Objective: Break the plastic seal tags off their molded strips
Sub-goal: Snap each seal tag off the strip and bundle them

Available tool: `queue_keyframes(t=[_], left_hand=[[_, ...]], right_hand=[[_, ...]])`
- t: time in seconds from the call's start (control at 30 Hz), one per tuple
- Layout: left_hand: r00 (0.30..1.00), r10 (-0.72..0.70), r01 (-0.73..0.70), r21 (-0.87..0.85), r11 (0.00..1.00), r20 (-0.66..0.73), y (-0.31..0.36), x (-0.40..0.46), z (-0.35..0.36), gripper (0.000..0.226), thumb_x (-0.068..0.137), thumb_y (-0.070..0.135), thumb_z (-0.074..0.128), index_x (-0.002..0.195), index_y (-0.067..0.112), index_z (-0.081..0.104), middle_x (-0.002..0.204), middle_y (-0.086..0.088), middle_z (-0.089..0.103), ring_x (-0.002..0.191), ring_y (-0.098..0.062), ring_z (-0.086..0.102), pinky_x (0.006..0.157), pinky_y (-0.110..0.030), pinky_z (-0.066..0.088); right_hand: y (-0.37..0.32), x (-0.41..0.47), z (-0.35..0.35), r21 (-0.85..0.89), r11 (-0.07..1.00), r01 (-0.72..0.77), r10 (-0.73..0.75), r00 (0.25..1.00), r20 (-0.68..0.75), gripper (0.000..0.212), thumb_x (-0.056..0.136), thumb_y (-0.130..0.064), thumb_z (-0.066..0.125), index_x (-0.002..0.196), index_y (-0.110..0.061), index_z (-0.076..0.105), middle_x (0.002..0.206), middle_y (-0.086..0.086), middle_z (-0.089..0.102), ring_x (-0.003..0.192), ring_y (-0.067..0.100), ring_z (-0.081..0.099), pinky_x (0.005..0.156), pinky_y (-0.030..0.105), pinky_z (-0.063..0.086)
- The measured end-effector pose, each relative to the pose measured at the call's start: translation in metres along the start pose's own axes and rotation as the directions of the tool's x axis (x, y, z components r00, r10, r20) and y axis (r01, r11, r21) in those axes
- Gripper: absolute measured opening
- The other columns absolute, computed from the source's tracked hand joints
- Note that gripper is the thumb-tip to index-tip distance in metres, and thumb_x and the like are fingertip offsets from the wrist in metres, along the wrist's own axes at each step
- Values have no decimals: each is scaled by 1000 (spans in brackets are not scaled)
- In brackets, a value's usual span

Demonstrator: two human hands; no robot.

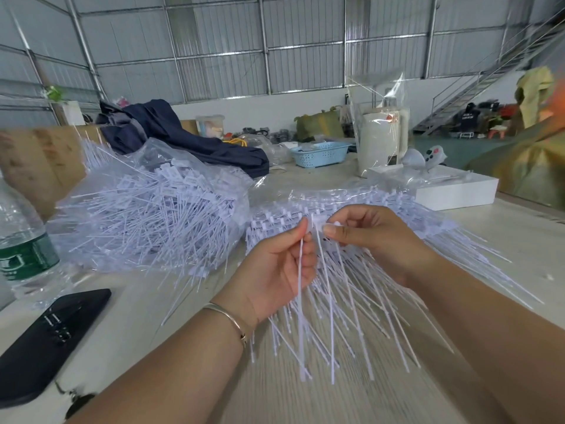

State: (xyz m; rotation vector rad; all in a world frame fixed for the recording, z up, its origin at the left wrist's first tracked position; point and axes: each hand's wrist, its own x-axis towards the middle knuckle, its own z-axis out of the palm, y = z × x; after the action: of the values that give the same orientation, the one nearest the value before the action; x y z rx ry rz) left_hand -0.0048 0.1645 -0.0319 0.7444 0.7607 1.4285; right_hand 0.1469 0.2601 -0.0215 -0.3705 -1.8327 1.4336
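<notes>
A molded strip of white plastic seal tags [342,289] hangs between my hands, its long thin tails fanning down over the table. My left hand [272,267] pinches one tag [301,301] near its head, and that tag's tail hangs straight down. My right hand [373,240] grips the strip's top edge just to the right. Behind my hands lies a stack of whole strips [351,206] on clear plastic. A big heap of loose tags [153,215] fills an open clear bag at the left.
A water bottle [24,249] and a black phone [46,341] sit at the left on the pale table [336,402]. A white box [458,191], a blue basket [321,153], a bagged white appliance [382,142] and dark cloth [171,133] stand farther back.
</notes>
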Motion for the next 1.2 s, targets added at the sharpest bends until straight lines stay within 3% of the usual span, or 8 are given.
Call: queue_keyframes(t=[0.13,0.37,0.53,0.67,0.73,0.9,1.03,1.2], left_hand=[[999,44,-47,-107,993,-27,8,1,1,24,84,24,61,64,14,52,44,6,34,31,-4,28,34,-15,20],[950,270,-231,227,946,-155,8,2,-1,38,77,23,70,51,23,42,43,7,26,33,-5,21,34,-18,17],[940,317,-252,369,895,-126,13,0,-11,42,75,21,73,55,22,36,41,7,26,34,-8,19,39,-23,13],[932,354,-227,642,733,-74,12,-2,-17,21,81,12,72,65,7,59,42,7,30,36,-9,22,39,-17,20],[942,333,-214,697,684,-38,9,-2,-15,25,73,14,71,52,18,57,42,6,30,38,-10,23,41,-16,22],[974,223,-199,585,786,32,14,-5,-14,34,73,7,56,44,23,46,44,5,24,36,-8,17,41,-17,17],[966,249,-203,381,902,-75,18,-3,-20,41,85,3,60,58,24,36,47,9,24,35,-5,19,36,-19,13],[949,254,-182,337,924,-185,14,1,-16,36,92,11,61,71,24,35,53,9,27,39,-4,22,31,-15,20]], right_hand=[[-3,2,-3,2,999,41,-40,988,-147,50,54,-36,83,83,2,67,59,-4,55,53,3,49,57,11,40],[-5,1,-3,0,993,121,-120,978,-169,23,69,-10,78,90,-4,73,52,-16,59,52,-4,56,55,3,40],[-5,0,-5,-7,999,43,-43,987,-154,30,58,-18,82,85,-9,78,74,1,74,67,5,65,61,9,46],[-5,0,-8,-42,999,-2,-2,995,-96,13,67,0,77,79,-6,78,72,3,74,69,3,66,63,6,45],[-5,0,-8,-105,994,-27,22,999,-47,15,70,5,71,71,-9,78,67,2,71,63,0,63,60,6,44],[-5,2,-15,-121,989,-83,74,994,-81,6,57,-10,68,59,-10,74,67,20,62,62,16,50,67,25,38],[-2,2,-19,-108,992,-62,53,995,-87,11,65,-24,82,74,-19,77,66,-7,66,61,1,56,68,23,36],[4,2,-10,-164,986,-13,2,998,-69,11,82,-20,72,88,-12,69,84,5,60,80,15,56,83,29,40]])
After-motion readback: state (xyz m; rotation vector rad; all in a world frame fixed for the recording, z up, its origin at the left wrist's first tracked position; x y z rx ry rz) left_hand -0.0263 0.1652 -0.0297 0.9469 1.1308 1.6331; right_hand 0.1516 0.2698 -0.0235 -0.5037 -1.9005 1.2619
